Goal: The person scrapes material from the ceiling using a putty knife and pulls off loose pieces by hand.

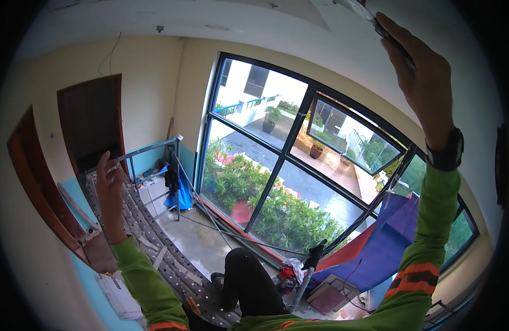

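Observation:
My right hand (425, 83) is raised high at the right, close to the white ceiling (265, 27). Its fingers close round the dark handle of a putty knife (396, 44), whose pale blade reaches the top edge of the view; the blade's tip is partly cut off. A dark watch (446, 150) sits on that wrist. On the left, my left hand (109, 193) is held up in the air with fingers apart and slightly bent, nothing in them. Both arms wear green sleeves with orange bands.
Beneath me runs a perforated metal scaffold platform (171, 276), with an orange-handled tool (191, 303) on it. A scaffold rail (149, 148) stands beyond. Large black-framed windows (282, 154) fill the far wall, one pane tilted open. Blue-purple sheeting (370, 248) and cloths (290, 271) lie at right.

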Demonstrator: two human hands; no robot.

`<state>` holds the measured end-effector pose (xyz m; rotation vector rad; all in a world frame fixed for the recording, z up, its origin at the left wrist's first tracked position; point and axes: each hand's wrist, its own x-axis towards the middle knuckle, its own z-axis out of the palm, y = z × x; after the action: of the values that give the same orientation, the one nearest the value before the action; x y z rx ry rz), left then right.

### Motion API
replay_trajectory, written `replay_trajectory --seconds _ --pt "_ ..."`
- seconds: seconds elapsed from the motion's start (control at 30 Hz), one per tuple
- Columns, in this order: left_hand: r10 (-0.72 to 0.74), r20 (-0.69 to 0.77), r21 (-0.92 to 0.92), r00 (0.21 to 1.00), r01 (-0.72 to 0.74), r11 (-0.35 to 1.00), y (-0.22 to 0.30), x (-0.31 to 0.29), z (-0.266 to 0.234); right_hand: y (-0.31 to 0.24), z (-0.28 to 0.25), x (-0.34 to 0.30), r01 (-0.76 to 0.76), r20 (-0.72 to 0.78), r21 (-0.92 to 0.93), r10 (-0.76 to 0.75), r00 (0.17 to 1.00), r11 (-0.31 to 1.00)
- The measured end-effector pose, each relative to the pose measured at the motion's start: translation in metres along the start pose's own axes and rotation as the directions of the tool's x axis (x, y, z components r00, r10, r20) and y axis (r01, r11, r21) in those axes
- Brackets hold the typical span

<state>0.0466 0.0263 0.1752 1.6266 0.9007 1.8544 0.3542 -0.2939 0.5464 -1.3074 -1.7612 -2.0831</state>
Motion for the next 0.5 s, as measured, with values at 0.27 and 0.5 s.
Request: replay_trajectory --seconds 0.27,0.5 --pt "-0.030 0.009 0.049 1.000 0.029 0.998 0.002 0.000 0.005 -0.036 -0.003 0.019 -0.085 -0.075 -0.003 0.085 0.994 0.996" --pt "-0.027 0.025 0.129 0.999 0.023 0.991 0.007 -0.005 0.013 -0.034 -0.002 0.015 -0.166 -0.053 0.044 0.168 0.984 0.985"
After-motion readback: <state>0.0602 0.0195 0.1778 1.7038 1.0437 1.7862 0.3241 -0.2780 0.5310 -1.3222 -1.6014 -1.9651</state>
